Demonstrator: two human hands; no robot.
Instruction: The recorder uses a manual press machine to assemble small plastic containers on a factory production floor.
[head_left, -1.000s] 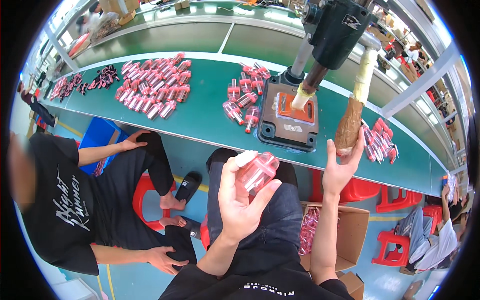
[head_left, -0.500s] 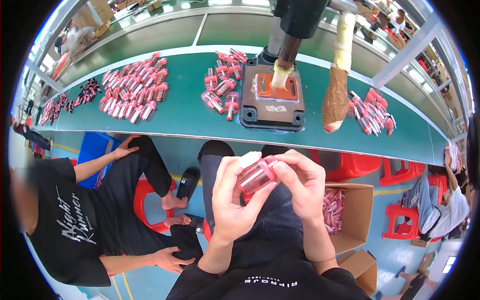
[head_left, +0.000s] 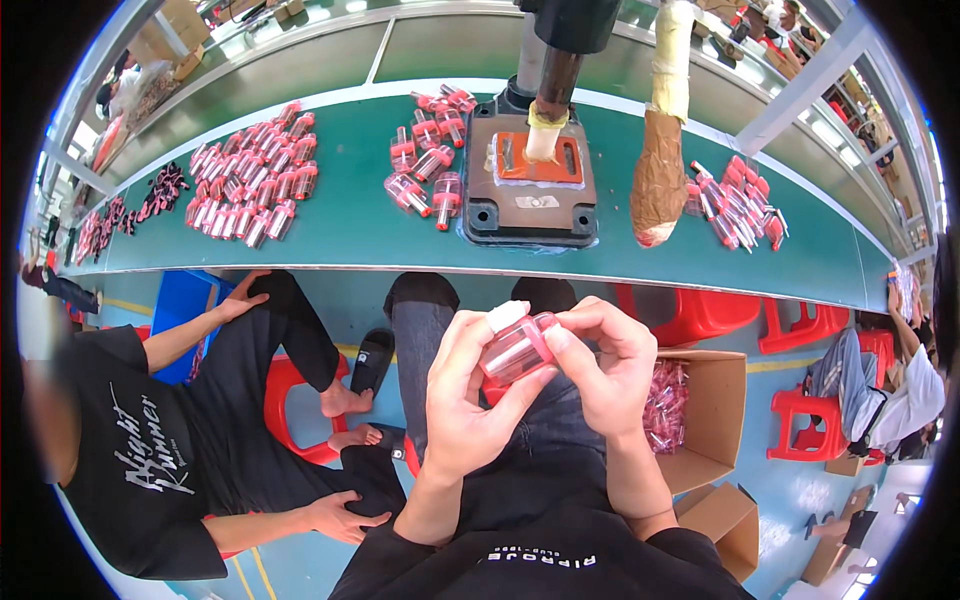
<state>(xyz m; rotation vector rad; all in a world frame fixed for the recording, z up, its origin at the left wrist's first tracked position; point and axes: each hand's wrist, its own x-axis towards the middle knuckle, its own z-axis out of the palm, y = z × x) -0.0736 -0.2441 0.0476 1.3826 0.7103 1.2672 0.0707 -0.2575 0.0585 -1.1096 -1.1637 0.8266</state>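
Note:
Above my lap, my left hand is closed round a small clear pink bottle. It is a short cylinder with a pink end, held tilted, with its walls see-through. A white cover sits on a fingertip of that hand. My right hand pinches the bottle's pink right end between thumb and fingers. The thumb hides part of that end, so what it grips there is partly covered.
On the green table stands a press with an orange plate. A wrapped handle hangs beside it. Similar pink bottles lie in piles. A cardboard box is at my right; a seated person is at my left.
The table and press sit slightly further left and higher in the picture. Both hands keep nearly the same hold on the bottle, which has turned slightly.

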